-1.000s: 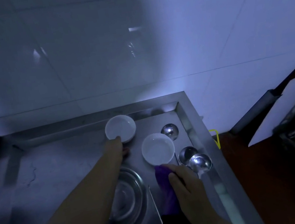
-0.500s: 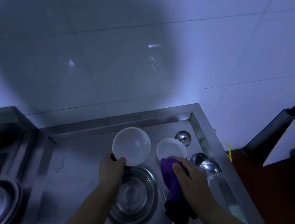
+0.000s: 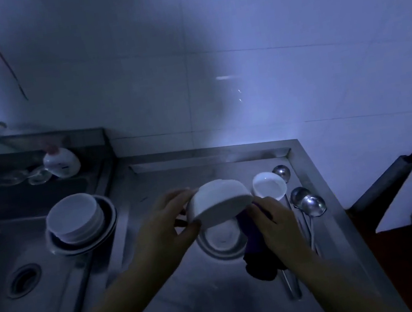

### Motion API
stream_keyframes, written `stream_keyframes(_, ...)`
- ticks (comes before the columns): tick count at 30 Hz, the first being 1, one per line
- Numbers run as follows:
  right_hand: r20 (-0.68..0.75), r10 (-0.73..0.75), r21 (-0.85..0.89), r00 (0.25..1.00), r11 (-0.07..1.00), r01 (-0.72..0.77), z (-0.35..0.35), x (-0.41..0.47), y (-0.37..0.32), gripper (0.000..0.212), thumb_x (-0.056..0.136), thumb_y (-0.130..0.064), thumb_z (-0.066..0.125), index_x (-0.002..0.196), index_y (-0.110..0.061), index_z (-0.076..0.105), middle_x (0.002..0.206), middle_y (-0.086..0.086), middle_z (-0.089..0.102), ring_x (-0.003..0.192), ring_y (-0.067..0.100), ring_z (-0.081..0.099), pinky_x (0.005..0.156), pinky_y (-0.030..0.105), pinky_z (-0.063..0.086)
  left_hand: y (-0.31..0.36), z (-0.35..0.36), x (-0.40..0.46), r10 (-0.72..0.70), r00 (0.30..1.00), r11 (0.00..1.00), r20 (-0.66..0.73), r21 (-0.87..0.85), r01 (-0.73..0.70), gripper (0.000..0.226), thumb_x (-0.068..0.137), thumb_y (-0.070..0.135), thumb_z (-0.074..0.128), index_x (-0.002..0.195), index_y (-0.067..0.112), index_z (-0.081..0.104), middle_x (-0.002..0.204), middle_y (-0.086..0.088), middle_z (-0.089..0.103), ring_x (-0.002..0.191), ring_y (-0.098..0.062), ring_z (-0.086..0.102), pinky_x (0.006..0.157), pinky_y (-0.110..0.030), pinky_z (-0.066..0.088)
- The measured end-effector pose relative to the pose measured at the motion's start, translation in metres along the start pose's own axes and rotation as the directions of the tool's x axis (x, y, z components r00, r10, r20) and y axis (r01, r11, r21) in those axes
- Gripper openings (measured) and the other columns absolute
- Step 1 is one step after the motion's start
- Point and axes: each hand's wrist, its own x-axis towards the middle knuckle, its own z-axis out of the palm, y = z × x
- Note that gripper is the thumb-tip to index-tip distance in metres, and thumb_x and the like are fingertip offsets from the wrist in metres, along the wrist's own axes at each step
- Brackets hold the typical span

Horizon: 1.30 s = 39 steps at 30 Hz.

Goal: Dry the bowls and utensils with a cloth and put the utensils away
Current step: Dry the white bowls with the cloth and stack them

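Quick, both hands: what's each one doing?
Left hand: grips the tilted white bowl.
Right hand: holds the purple cloth.

Dim, bluish cast overall. Brightest patch on tiled wall (image 3: pixel 283 88) at right-centre, with small specular glints; broad dark shadow across upper centre. Steel counter (image 3: pixel 201 167) catches glare along back rim. Sink (image 3: pixel 1 244) at left murky, faucet smeared by motion blur. Wide-angle bending at edges; right margin soft, dark.
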Motion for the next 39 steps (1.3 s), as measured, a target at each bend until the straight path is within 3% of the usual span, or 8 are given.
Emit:
stream_keyframes(4, -0.021, 0.01, 0.052, 1.0, 0.999, -0.009, 0.011, -0.032, -0.03, 0.017, 0.097, -0.022, 0.055, 0.09, -0.034, 0.065, 0.079, -0.005, 0.06, 0.068, -0.007, 0.056, 0.06, 0.006, 0.04, 0.007, -0.034, -0.023, 0.079, 0.995, 0.996, 0.053, 0.025, -0.08, 0.052, 0.075, 0.025, 0.074, 0.119, 0.034, 0.048, 0.118, 0.012, 0.053, 0.102, -0.006, 0.053, 0.085, -0.031, 0.05)
stream_keyframes(9, -0.076, -0.011, 0.099, 0.997, 0.995, 0.019, 0.02, -0.058, -0.064, 0.028, 0.097, -0.02, 0.055, 0.079, -0.041, 0.061, 0.077, -0.003, 0.061, 0.066, -0.002, 0.056, 0.057, 0.007, 0.04, 0.02, -0.061, -0.04, 0.206, 0.976, 0.976, 0.074, 0.05, -0.21, 0.055, 0.073, 0.031, 0.075, 0.121, 0.023, 0.051, 0.115, 0.012, 0.049, 0.104, -0.008, 0.051, 0.086, -0.03, 0.047)
stream_keyframes(16, -0.148, -0.052, 0.168, 0.988, 0.983, 0.077, 0.02, -0.07, -0.098, 0.02, 0.094, -0.021, 0.059, 0.102, -0.039, 0.063, 0.099, -0.012, 0.065, 0.088, 0.0, 0.061, 0.071, 0.009, 0.048, 0.032, -0.076, -0.048, 0.226, 0.97, 0.974, -0.09, 0.007, -0.226, 0.062, 0.076, 0.052, 0.047, 0.126, 0.015, 0.048, 0.112, -0.001, 0.047, 0.094, -0.011, 0.05, 0.072, -0.024, 0.045)
stream_keyframes(21, -0.462, -0.476, -0.02, 0.748, 0.849, 0.528, 0.019, -0.066, -0.133, 0.021, 0.087, -0.032, 0.061, 0.103, -0.021, 0.053, 0.1, -0.007, 0.056, 0.092, 0.001, 0.053, 0.079, 0.01, 0.043, 0.04, -0.077, -0.051, 0.063, 0.969, 0.995, -0.239, -0.065, -0.081, 0.045, 0.079, 0.056, 0.041, 0.117, 0.034, 0.044, 0.104, 0.014, 0.047, 0.091, 0.006, 0.048, 0.066, -0.019, 0.042)
stream_keyframes(24, -0.251, -0.748, -0.4, 0.615, 0.658, 0.637, 0.026, -0.058, -0.146, 0.029, 0.084, -0.026, 0.07, 0.103, -0.008, 0.06, 0.102, 0.014, 0.062, 0.096, 0.022, 0.058, 0.083, 0.028, 0.051, 0.055, -0.068, -0.052, -0.012, 0.968, 0.982, -0.249, -0.188, -0.036, 0.023, 0.081, 0.051, 0.039, 0.103, 0.047, 0.042, 0.102, 0.021, 0.05, 0.09, 0.006, 0.052, 0.064, -0.012, 0.041)
stream_keyframes(27, -0.079, -0.781, -0.612, 0.62, 0.529, 0.589, 0.027, -0.052, -0.149, 0.027, 0.076, -0.015, 0.079, 0.097, -0.002, 0.071, 0.099, 0.017, 0.067, 0.087, 0.031, 0.065, 0.076, 0.037, 0.056, 0.069, -0.059, -0.05, -0.074, 0.957, 0.965, -0.28, -0.262, -0.001, 0.018, 0.081, 0.036, 0.043, 0.096, 0.047, 0.044, 0.097, 0.019, 0.051, 0.086, 0.009, 0.052, 0.062, -0.005, 0.041)
stream_keyframes(33, 0.084, -0.685, -0.343, 0.724, 0.662, 0.666, 0.02, -0.06, -0.158, 0.033, 0.093, -0.019, 0.057, 0.123, -0.005, 0.061, 0.119, 0.009, 0.062, 0.107, 0.023, 0.059, 0.094, 0.035, 0.048, 0.083, -0.049, -0.047, -0.108, 0.948, 0.948, -0.3, -0.317, 0.008, 0.018, 0.08, 0.03, 0.04, 0.094, 0.041, 0.045, 0.095, 0.011, 0.054, 0.083, 0.003, 0.052, 0.066, -0.015, 0.041)
stream_keyframes(39, 0.295, -0.754, -0.232, 0.587, 0.54, 0.809, 0.001, -0.073, -0.146, 0.035, 0.085, -0.026, 0.058, 0.12, -0.019, 0.062, 0.121, -0.002, 0.061, 0.105, 0.016, 0.058, 0.085, 0.031, 0.05, 0.089, -0.052, -0.043, -0.146, 0.947, 0.933, -0.287, -0.358, 0.035, 0.017, 0.08, 0.035, 0.039, 0.094, 0.037, 0.05, 0.092, 0.009, 0.059, 0.078, 0.003, 0.056, 0.065, -0.023, 0.043)
